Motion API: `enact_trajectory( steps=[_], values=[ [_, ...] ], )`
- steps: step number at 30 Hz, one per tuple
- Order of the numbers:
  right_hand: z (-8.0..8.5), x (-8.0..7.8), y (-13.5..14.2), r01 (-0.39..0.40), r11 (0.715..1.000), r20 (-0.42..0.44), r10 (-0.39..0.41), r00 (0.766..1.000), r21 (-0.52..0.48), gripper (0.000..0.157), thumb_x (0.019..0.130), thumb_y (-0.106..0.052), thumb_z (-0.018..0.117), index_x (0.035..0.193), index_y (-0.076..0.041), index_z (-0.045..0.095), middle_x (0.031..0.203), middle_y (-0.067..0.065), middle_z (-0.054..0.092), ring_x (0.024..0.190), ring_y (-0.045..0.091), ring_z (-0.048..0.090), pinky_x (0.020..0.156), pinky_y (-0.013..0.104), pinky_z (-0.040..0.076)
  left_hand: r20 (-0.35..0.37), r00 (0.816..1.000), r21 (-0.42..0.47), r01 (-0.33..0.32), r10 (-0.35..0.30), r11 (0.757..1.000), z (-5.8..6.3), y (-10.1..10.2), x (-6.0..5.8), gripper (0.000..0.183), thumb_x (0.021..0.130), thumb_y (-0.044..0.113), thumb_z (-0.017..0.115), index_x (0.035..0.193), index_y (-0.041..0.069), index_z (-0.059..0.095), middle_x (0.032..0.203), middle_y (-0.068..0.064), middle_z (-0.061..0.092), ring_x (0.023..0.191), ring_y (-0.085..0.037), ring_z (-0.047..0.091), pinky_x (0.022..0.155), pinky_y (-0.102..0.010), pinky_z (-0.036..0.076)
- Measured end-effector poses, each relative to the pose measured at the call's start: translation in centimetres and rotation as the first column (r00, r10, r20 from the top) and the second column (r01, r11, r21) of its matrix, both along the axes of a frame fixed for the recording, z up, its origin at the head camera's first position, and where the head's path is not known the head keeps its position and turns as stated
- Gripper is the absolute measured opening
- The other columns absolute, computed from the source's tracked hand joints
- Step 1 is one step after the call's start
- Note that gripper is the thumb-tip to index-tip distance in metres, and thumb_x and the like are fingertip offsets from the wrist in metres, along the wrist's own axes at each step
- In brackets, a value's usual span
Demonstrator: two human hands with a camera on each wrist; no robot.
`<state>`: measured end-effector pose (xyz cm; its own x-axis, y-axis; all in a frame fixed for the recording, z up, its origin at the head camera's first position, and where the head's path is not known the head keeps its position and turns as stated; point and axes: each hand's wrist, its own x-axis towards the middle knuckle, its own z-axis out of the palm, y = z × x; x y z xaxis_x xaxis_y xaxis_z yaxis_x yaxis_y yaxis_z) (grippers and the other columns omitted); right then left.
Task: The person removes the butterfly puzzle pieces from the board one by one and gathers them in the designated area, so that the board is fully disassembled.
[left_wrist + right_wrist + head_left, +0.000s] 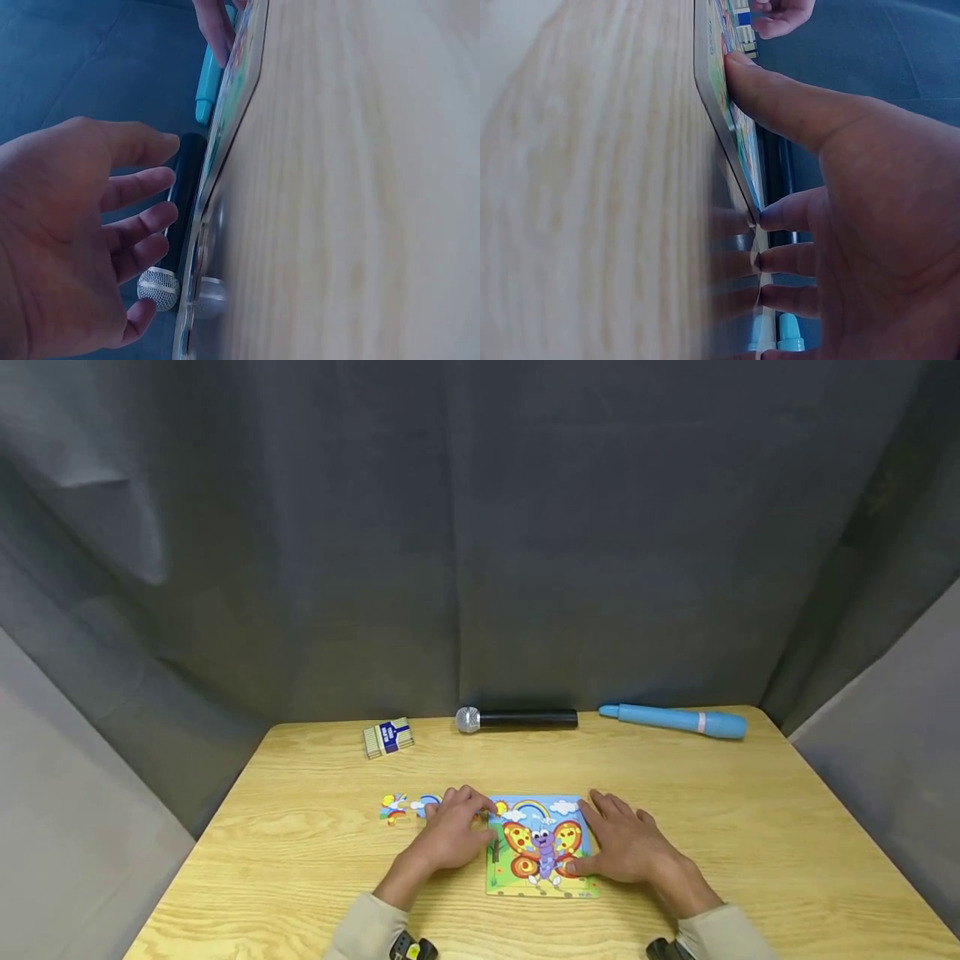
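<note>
Butterfly puzzle board (542,850) lies flat on the worktop (300,877), betw. the L grip (452,831) & R grip (626,843). L: fingers apart, relaxed, at the L edge; can't tell if touching. R: fingers apart, thumb on the face, fingertips by the R edge, not clamped. Looks light, thin, stiff, prob. slick on top. Best hold: 2 opp. edges, level, in case pcs slip.
</note>
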<state>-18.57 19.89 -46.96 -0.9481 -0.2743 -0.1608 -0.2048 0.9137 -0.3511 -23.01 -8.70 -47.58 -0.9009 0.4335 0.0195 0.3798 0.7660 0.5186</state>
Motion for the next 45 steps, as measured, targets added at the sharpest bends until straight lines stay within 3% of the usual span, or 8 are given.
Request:
enact_trajectory(
  steps=[8, 14, 22, 32, 41, 45],
  values=[
    [-0.2, 0.1, 0.4, 0.011, 0.999, 0.003, -0.010, 1.000, -0.035, 0.103, 0.076, -0.070, 0.064, 0.151, -0.008, 0.032, 0.158, 0.020, 0.025, 0.143, 0.045, 0.023, 0.103, 0.073, 0.019, -0.003, 0.998, -0.083, 0.059, -0.059, 0.995, -0.2, 1.0, 0.2, 0.038, 0.081, 0.038, 0.072, 0.116, 0.025, 0.065, 0.112, 0.005, 0.055, 0.099, -0.013, 0.041, 0.079, -0.041, 0.023],
    [-0.2, 0.4, 0.3, 0.007, 1.000, -0.060, -0.008, 0.998, -0.022, 0.096, 0.078, -0.068, 0.063, 0.149, -0.010, 0.037, 0.155, 0.020, 0.030, 0.141, 0.045, 0.029, 0.098, 0.074, 0.025, -0.020, 0.998, -0.168, 0.063, -0.067, 0.984, -0.4, 1.4, 0.5, 0.043, 0.080, 0.042, 0.072, 0.119, 0.025, 0.064, 0.112, 0.006, 0.053, 0.100, -0.013, 0.041, 0.080, -0.041, 0.025],
    [0.1, 1.4, -1.8, -0.026, 1.000, -0.060, 0.026, 0.998, -0.001, 0.083, 0.079, -0.063, 0.066, 0.146, -0.018, 0.043, 0.154, 0.015, 0.033, 0.140, 0.039, 0.033, 0.099, 0.068, 0.030, -0.018, 0.998, -0.169, 0.049, -0.053, 0.984, -0.4, 1.3, 1.6, 0.042, 0.079, 0.039, 0.074, 0.118, 0.024, 0.067, 0.111, 0.007, 0.052, 0.095, -0.012, 0.038, 0.078, -0.040, 0.024],
    [-0.4, 3.3, -4.1, -0.091, 0.995, -0.061, 0.094, 0.994, 0.043, 0.074, 0.081, -0.059, 0.067, 0.142, -0.023, 0.048, 0.147, 0.009, 0.043, 0.135, 0.033, 0.040, 0.098, 0.060, 0.037, 0.009, 0.999, -0.138, 0.032, -0.031, 0.990, -1.0, 1.0, 1.9, 0.040, 0.078, 0.039, 0.077, 0.113, 0.024, 0.068, 0.114, 0.005, 0.053, 0.096, -0.012, 0.038, 0.077, -0.038, 0.024],
    [0.2, 3.7, -4.9, -0.226, 0.972, -0.181, 0.234, 0.955, 0.063, 0.055, 0.087, -0.039, 0.068, 0.137, -0.019, 0.055, 0.134, 0.008, 0.050, 0.123, 0.027, 0.048, 0.086, 0.053, 0.047, 0.004, 1.000, -0.137, 0.009, -0.009, 0.991, -1.1, 1.2, 1.5, 0.041, 0.078, 0.037, 0.078, 0.114, 0.021, 0.066, 0.112, 0.004, 0.053, 0.098, -0.013, 0.038, 0.080, -0.039, 0.025],
    [0.4, 3.5, -5.2, -0.233, 0.968, -0.210, 0.248, 0.946, 0.091, 0.052, 0.088, -0.037, 0.066, 0.135, -0.018, 0.056, 0.134, 0.009, 0.050, 0.124, 0.027, 0.048, 0.085, 0.052, 0.048, 0.001, 1.000, -0.130, 0.003, -0.003, 0.991, -0.7, 1.2, 1.3, 0.041, 0.079, 0.036, 0.077, 0.115, 0.019, 0.065, 0.113, 0.004, 0.052, 0.097, -0.013, 0.038, 0.079, -0.037, 0.025]
  ],
)
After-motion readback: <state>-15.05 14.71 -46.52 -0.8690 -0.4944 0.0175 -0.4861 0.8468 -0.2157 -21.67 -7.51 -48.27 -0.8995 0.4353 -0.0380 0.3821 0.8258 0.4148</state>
